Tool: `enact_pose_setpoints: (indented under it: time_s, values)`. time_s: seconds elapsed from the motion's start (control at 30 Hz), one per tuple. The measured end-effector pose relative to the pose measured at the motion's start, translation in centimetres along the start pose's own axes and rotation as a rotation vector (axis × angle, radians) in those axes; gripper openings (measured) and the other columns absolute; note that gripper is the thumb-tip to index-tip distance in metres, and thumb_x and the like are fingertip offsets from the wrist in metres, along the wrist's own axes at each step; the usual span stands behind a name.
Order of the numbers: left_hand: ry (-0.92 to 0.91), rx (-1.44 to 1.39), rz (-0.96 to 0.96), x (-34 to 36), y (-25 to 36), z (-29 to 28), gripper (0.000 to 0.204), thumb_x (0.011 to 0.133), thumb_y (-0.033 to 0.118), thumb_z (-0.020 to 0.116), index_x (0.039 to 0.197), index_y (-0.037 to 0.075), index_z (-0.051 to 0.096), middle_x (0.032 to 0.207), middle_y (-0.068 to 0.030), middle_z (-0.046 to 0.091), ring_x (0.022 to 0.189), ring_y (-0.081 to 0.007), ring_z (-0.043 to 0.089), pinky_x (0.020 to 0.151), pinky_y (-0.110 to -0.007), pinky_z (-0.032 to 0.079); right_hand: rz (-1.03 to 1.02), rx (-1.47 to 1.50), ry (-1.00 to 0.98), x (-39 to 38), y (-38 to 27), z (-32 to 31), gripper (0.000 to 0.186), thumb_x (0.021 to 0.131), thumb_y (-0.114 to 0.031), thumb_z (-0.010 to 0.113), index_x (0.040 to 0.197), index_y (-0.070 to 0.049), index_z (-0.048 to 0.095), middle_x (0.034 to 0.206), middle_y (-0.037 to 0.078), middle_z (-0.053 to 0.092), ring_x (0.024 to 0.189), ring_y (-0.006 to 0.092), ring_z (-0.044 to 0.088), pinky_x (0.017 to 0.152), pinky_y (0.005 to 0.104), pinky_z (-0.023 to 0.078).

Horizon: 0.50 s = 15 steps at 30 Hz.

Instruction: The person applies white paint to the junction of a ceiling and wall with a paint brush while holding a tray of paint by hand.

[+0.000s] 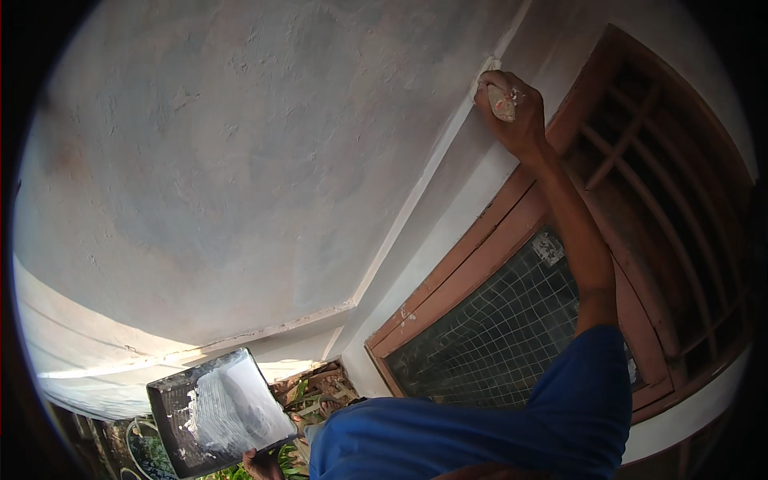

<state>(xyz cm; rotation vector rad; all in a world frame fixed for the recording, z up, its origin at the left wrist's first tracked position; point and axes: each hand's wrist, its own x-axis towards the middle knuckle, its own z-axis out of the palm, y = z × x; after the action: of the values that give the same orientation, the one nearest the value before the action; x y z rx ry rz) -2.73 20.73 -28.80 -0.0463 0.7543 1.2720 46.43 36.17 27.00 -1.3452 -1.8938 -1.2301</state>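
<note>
My right hand [520, 116] is raised high, closed on a paint-stained brush [502, 104] whose pale tip [493, 64] meets the edge strip [416, 192] between the grey wall surface [224, 160] and the narrow band beside the window. The bristles are mostly hidden behind my fingers. My left hand [262, 464], low at the bottom, grips the lower edge of a black paint tray [172, 416], which is coated with white paint [240, 400]. Part of that hand is hidden by the tray.
A reddish wooden window [512, 222] with meshed glass [480, 336] and a dark grille [624, 132] fills the right. Green plants [300, 392] and debris lie below. A round container [140, 448] is behind the tray. My blue-clothed body [416, 440] occupies the lower edge.
</note>
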Motion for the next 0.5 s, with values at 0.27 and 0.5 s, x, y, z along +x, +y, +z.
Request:
enact_pose_setpoints:
  time_s: [0.27, 0.5]
  values:
    - [-0.027, -0.027, 0.079, 2.1, -0.2, -5.7, 0.032, 0.067, 0.016, 0.06, 0.097, 0.005, 0.055, 0.098, -0.0107, 0.057, 0.094, -0.0273, 0.051, 0.086, -0.048, 0.038, 0.473, 0.346, -0.272, 7.7, 3.2, -2.5, 0.016, 0.078, -0.016, 0.054, 0.075, -0.001, 0.059, 0.061, 0.001, 0.055, 0.046, 0.0065, 0.049, 0.039, 0.0211, 0.037]
    - [0.053, 0.003, 0.035, 0.9, -0.4, -0.9, 0.033, 0.064, 0.014, 0.061, 0.096, 0.005, 0.055, 0.095, -0.0101, 0.058, 0.093, -0.0274, 0.051, 0.087, -0.052, 0.036, 0.066, 0.122, 0.247, 16.9, 7.0, -9.3, 0.005, 0.074, -0.002, 0.059, 0.074, 0.002, 0.055, 0.061, 0.011, 0.054, 0.054, 0.021, 0.053, 0.052, 0.0301, 0.041]
